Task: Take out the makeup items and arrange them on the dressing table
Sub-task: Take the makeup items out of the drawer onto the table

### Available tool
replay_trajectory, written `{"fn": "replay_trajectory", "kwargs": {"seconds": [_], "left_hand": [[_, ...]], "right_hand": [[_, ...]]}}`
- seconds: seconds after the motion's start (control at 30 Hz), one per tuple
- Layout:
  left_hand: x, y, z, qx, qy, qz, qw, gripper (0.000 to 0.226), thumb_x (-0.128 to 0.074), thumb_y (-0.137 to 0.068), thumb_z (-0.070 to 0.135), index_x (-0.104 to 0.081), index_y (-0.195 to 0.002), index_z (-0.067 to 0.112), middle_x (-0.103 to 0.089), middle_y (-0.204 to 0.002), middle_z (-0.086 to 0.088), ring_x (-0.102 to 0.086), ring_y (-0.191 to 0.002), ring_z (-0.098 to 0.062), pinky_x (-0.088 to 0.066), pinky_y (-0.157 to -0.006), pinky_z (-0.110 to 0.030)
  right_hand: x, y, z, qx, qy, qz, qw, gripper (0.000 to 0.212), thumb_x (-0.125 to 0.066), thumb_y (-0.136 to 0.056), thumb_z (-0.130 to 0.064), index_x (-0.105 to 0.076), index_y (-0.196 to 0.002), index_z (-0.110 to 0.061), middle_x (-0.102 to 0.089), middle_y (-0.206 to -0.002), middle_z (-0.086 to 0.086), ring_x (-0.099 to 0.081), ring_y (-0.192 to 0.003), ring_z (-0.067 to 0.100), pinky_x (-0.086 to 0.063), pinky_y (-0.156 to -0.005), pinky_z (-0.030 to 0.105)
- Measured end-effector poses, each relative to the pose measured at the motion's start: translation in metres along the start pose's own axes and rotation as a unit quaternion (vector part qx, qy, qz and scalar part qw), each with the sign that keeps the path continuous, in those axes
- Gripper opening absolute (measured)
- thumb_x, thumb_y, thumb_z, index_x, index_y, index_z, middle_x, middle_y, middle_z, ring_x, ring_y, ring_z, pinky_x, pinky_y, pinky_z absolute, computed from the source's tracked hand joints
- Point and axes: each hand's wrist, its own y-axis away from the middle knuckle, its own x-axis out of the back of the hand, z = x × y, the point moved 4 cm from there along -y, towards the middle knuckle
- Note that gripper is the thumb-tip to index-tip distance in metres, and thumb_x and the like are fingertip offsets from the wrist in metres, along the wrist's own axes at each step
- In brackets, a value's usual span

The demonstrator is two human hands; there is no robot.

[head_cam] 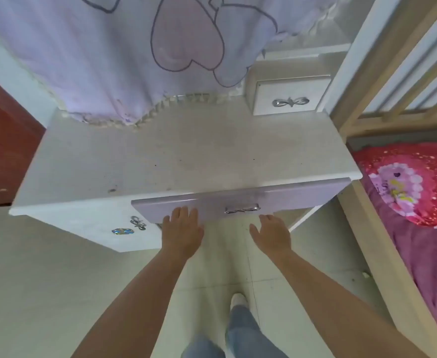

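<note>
Dressing table (160,156) sits right in front of me, white top dusty and bare, lilac cloth (124,55) draped over the far side. Its wide drawer (238,200) is on the near edge. My left hand (182,232) is flat, fingers straight, touching the drawer front left of the handle (242,209). My right hand (271,235) is relaxed just below it, holding nothing.

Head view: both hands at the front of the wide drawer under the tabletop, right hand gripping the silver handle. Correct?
Not quite. In the head view the right hand is open and sits just right of the silver handle, not gripping it. The left hand is also open, at the wide drawer front under the tabletop.
</note>
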Motion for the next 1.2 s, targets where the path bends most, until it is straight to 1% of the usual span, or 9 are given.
{"fn": "replay_trajectory", "kwargs": {"seconds": [0.1,0.27,0.33,0.43,0.5,0.83,1.07,1.13,1.2], "left_hand": [[-0.011,-0.033,-0.006,0.000,0.037,0.043,0.998,0.045,-0.043,-0.092,0.028,-0.039,-0.131,0.006,-0.041,-0.137,-0.013,-0.036,-0.130,-0.024,-0.029,-0.104,-0.039],[-0.022,-0.069,-0.018,-0.078,0.058,0.225,0.969,0.028,-0.050,-0.073,0.015,-0.068,-0.090,0.002,-0.069,-0.092,-0.014,-0.067,-0.085,-0.030,-0.052,-0.077,-0.040],[-0.031,-0.075,-0.024,-0.088,0.051,0.245,0.964,0.037,-0.042,-0.072,0.019,-0.069,-0.091,0.003,-0.069,-0.093,-0.013,-0.067,-0.084,-0.029,-0.048,-0.080,-0.036],[-0.040,-0.085,-0.031,-0.090,0.057,0.269,0.957,0.029,-0.056,-0.067,0.013,-0.069,-0.092,0.005,-0.069,-0.093,-0.012,-0.064,-0.083,-0.027,-0.031,-0.081,-0.033],[-0.041,-0.087,-0.037,-0.101,0.071,0.281,0.952,0.031,-0.063,-0.061,0.010,-0.068,-0.091,0.005,-0.068,-0.091,-0.012,-0.051,-0.089,-0.023,-0.029,-0.079,-0.032],[-0.039,-0.087,-0.060,-0.146,0.039,0.267,0.952,0.024,-0.064,-0.059,0.002,-0.068,-0.083,0.002,-0.067,-0.077,-0.012,-0.057,-0.075,-0.027,-0.044,-0.064,-0.032],[-0.033,-0.074,-0.057,-0.193,0.052,0.076,0.977,0.020,-0.074,-0.062,-0.007,-0.066,-0.080,-0.005,-0.065,-0.074,-0.021,-0.058,-0.063,-0.038,-0.049,-0.056,-0.037],[-0.034,-0.070,-0.056,-0.198,0.055,0.063,0.977,0.020,-0.075,-0.063,-0.006,-0.066,-0.080,-0.006,-0.066,-0.073,-0.021,-0.058,-0.063,-0.038,-0.049,-0.056,-0.037],[-0.033,-0.069,-0.055,-0.216,0.044,0.066,0.973,0.024,-0.079,-0.055,-0.007,-0.066,-0.075,-0.004,-0.065,-0.067,-0.019,-0.059,-0.057,-0.035,-0.049,-0.050,-0.034]], "right_hand": [[-0.022,-0.035,0.000,-0.049,-0.019,-0.004,0.999,0.041,-0.036,-0.094,-0.033,-0.048,-0.120,-0.003,-0.055,-0.121,0.013,-0.045,-0.116,0.028,-0.040,-0.090,0.035],[-0.058,-0.077,-0.009,-0.140,-0.143,-0.026,0.979,0.051,-0.037,-0.094,-0.039,-0.042,-0.127,0.000,-0.053,-0.124,0.018,-0.048,-0.116,0.032,-0.041,-0.090,0.037],[-0.073,-0.090,-0.012,-0.247,-0.363,-0.049,0.897,0.040,-0.040,-0.094,-0.037,-0.050,-0.116,-0.006,-0.056,-0.110,0.016,-0.054,-0.103,0.031,-0.042,-0.085,0.033],[-0.091,-0.100,-0.028,-0.351,-0.658,-0.056,0.664,0.024,-0.043,-0.095,-0.026,-0.049,-0.075,-0.013,-0.054,-0.075,0.005,-0.053,-0.067,0.020,-0.046,-0.074,0.029],[-0.098,-0.102,-0.031,-0.358,-0.700,-0.038,0.617,0.025,-0.044,-0.093,-0.015,-0.046,-0.068,-0.012,-0.053,-0.069,0.005,-0.053,-0.061,0.016,-0.044,-0.064,0.026],[-0.111,-0.099,-0.030,-0.381,-0.666,0.026,0.641,0.024,-0.044,-0.083,-0.001,-0.046,-0.060,-0.005,-0.050,-0.060,0.009,-0.043,-0.048,0.017,-0.037,-0.048,0.023],[-0.108,-0.060,-0.023,-0.378,-0.658,0.014,0.651,0.020,-0.046,-0.089,-0.005,-0.052,-0.069,-0.007,-0.058,-0.070,0.008,-0.055,-0.062,0.020,-0.050,-0.067,0.028],[-0.105,-0.048,-0.021,-0.342,-0.617,-0.028,0.708,0.020,-0.043,-0.092,-0.009,-0.053,-0.076,-0.005,-0.058,-0.073,0.006,-0.058,-0.074,0.025,-0.048,-0.078,0.034],[-0.093,-0.040,-0.017,-0.266,-0.455,-0.018,0.849,0.021,-0.044,-0.092,-0.012,-0.056,-0.080,0.000,-0.062,-0.077,0.012,-0.059,-0.080,0.030,-0.048,-0.081,0.039]]}}
